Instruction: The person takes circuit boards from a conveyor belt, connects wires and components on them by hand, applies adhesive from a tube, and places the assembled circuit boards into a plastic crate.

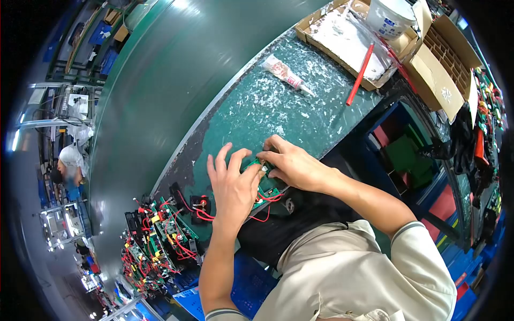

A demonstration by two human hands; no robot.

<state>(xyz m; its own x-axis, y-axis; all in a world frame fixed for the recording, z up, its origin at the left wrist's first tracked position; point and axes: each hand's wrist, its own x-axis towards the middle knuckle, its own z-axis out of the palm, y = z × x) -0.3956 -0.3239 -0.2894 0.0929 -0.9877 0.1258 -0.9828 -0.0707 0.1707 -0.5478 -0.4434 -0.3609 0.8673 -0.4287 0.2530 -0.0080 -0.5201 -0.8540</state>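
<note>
1. A stack of boards [160,241] with red wires lies left of and below the board [263,182]
2. The left hand [233,184] lies flat on the board's left part, fingers spread, not clenched
3. The board lies at the near edge of the green mat [278,107]
4. The right hand [292,163] grips the board's upper end with bent fingers
5. A tube [286,75] and a red stick [360,74] lie far above the board

Electronics assembly workshop. Green conveyor belt [160,80] beside a scarred, glue-flecked tabletop [267,107]; wired circuit boards [160,235] stacked in a row; sealant tube [286,75]; cardboard parts boxes [439,69]; another worker [67,166] at a far station.
</note>
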